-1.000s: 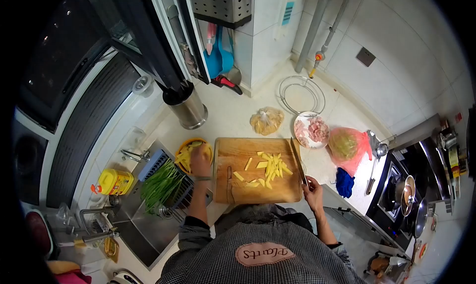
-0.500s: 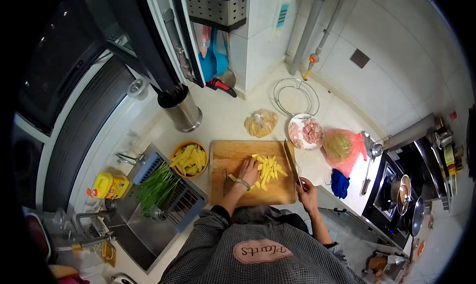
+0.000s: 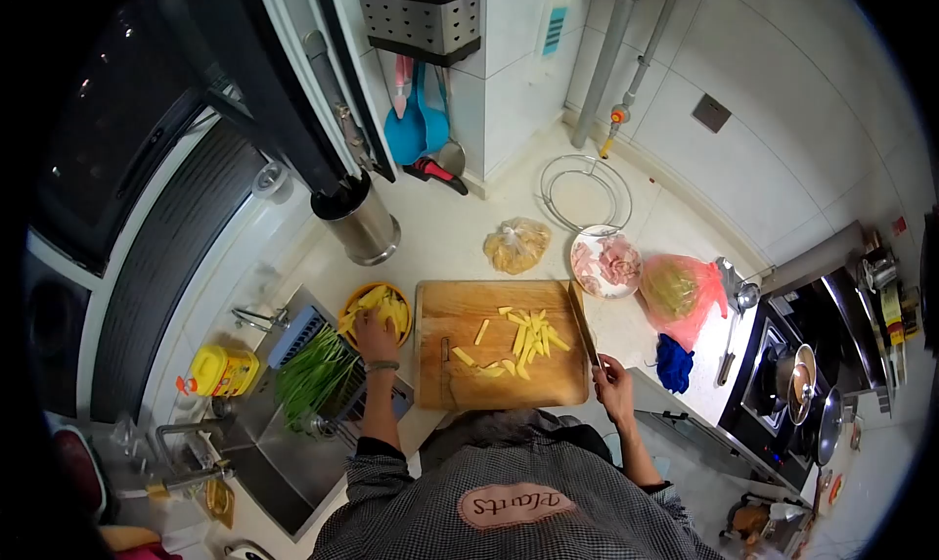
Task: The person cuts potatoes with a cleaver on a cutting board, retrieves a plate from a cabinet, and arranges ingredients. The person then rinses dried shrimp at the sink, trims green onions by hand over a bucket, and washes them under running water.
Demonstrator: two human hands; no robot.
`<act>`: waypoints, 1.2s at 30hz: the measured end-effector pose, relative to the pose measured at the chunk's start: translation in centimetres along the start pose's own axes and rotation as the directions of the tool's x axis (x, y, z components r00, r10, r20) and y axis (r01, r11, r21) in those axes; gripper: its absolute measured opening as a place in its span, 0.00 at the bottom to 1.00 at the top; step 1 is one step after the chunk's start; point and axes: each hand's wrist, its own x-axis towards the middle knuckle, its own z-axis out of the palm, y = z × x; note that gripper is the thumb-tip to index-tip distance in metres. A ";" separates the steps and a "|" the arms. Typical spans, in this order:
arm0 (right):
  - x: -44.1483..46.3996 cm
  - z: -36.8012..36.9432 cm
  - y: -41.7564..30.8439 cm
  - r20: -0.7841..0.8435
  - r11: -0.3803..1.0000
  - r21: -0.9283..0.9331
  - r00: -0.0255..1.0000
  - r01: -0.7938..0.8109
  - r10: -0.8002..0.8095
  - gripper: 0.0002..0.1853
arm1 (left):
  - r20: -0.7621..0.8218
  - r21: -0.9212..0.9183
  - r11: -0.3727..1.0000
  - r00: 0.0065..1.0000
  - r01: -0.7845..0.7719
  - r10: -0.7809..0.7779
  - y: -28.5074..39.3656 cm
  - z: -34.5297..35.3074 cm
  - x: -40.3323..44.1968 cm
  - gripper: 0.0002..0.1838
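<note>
My left hand [image 3: 375, 335] is at the near side of an orange bowl [image 3: 409, 327], its fingers over the yellow strips [image 3: 389, 308] inside; whether they grip any is hidden. In my right hand [image 3: 613, 386] is the handle of a knife [image 3: 584, 327], its blade lying along the right edge of the wooden cutting board [image 3: 450, 307]. Several cut yellow strips [image 3: 533, 337] are piled right of the board's middle, with a few loose ones to the left and nearer me.
Behind the board are a tied plastic bag [image 3: 517, 244], a plate of pink meat [image 3: 606, 262] and a wire rack [image 3: 587, 195]. A pink bag [image 3: 680, 296] and blue cloth [image 3: 675, 363] lie right. Greens [image 3: 318, 376] sit over the sink [image 3: 279, 462]; a stove [image 3: 773, 384] stands far right.
My left hand was at the bowl, moved onto the board's strips, and is now back at the bowl. My right hand has kept hold of the knife.
</note>
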 end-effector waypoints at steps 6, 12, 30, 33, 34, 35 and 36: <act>-1.2 -0.8 -1.1 0.060 0.977 0.153 0.988 -0.151 0.144 0.16 | 0.262 -0.426 0.877 0.897 -0.223 0.356 5.3 5.4 -5.0 0.17; -2.9 -0.8 1.6 0.229 0.824 0.468 0.945 -0.318 0.234 0.14 | 0.249 -0.410 0.840 0.842 -0.356 0.479 13.8 11.9 -7.9 0.24; -3.2 10.5 -5.9 0.573 0.576 0.580 0.791 -0.577 0.216 0.13 | 0.094 -0.583 0.799 0.965 -0.146 0.245 16.7 4.7 -6.2 0.22; -3.0 15.0 -9.0 0.703 0.523 0.532 0.691 -0.666 0.165 0.11 | 0.011 -0.583 0.799 0.982 -0.149 0.191 12.5 0.1 -2.4 0.20; -3.0 16.8 -9.9 0.722 0.532 0.512 0.673 -0.674 0.158 0.11 | -0.042 -0.530 0.828 0.981 -0.184 0.190 10.3 0.0 -1.5 0.19; -3.1 18.5 -10.7 0.740 0.541 0.492 0.655 -0.682 0.152 0.10 | -0.095 -0.474 0.854 0.977 -0.215 0.193 8.0 0.2 -0.7 0.19; -3.3 20.1 -11.6 0.758 0.546 0.471 0.634 -0.693 0.152 0.10 | -0.102 -0.440 0.878 0.982 -0.190 0.161 6.2 0.1 -0.1 0.19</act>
